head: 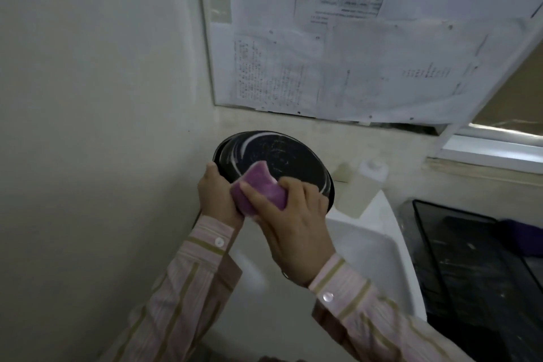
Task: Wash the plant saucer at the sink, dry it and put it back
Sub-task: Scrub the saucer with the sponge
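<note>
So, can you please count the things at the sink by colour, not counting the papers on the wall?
Black: 2, the saucer and the tray
Purple: 1, the sponge
White: 2, the bottle and the sink
Total: 5

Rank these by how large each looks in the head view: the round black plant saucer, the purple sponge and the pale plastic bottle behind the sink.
1. Round black plant saucer, plainly largest.
2. Purple sponge and pale plastic bottle: these look alike in size. The sponge sits nearer the camera and is partly covered by the right hand, so no ranking between them.
</note>
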